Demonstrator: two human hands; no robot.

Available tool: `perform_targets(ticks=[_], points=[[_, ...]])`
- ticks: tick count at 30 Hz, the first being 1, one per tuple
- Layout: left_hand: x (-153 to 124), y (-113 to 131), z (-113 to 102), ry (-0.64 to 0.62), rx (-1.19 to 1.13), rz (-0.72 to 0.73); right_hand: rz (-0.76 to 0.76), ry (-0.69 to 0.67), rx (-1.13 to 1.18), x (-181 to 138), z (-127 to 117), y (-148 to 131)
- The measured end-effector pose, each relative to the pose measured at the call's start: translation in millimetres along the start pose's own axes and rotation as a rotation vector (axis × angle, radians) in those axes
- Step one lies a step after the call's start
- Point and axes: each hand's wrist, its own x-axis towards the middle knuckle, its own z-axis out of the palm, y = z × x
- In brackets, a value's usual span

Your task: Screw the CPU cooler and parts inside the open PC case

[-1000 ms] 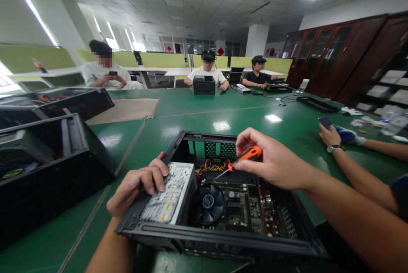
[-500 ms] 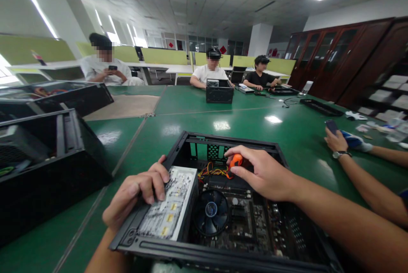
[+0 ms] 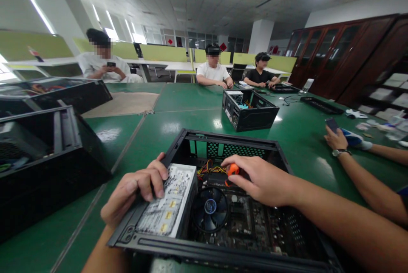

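An open black computer case [image 3: 191,245] lies in front of me with its inside facing up. My left hand [image 3: 137,188] is closed around its left side, fingertips resting on the silver power supply [image 3: 174,201]. Between the thumb and fingers of my right hand [image 3: 261,179] is an orange-handled screwdriver [image 3: 233,170], held inside the case near the back; its tip is hidden. Below it are the motherboard [image 3: 244,222] and a round black cooling fan [image 3: 210,209]. Yellow, red and black cables [image 3: 208,170] run beside the power supply.
On the green table [image 3: 178,120] stands another open case [image 3: 255,116] beyond mine. More open cases [image 3: 47,179] stand at the left. A co-worker's hand [image 3: 336,137] holds a phone at the right. Several people sit across the table.
The case across the table has moved nearer and to the right, turned at an angle, and the person behind it has drawn their hands together. My right hand has dipped slightly with the screwdriver.
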Motion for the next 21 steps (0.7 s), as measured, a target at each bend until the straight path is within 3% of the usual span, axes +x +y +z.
perform_targets(ticks=[5,11,16,18,21], points=[[1.0,0.8,0.4,-0.010,-0.007,0.000,-0.070,0.024,0.236,-11.6,-10.6,-11.7],[1.4,1.1,1.5,0.002,-0.002,0.000,-0.124,-0.049,0.203,-13.5,-4.9,-14.3],[0.7,2.2,3.6,0.012,-0.012,-0.004,-0.052,-0.309,-0.012,-4.8,9.1,-18.2],[1.2,2.2,3.1,0.015,-0.010,-0.007,-0.025,-0.198,0.098,-8.3,3.5,-21.8],[3.3,3.6,-1.2,-0.012,0.027,-0.011,-0.071,0.288,0.505,-45.5,-25.8,-13.0]])
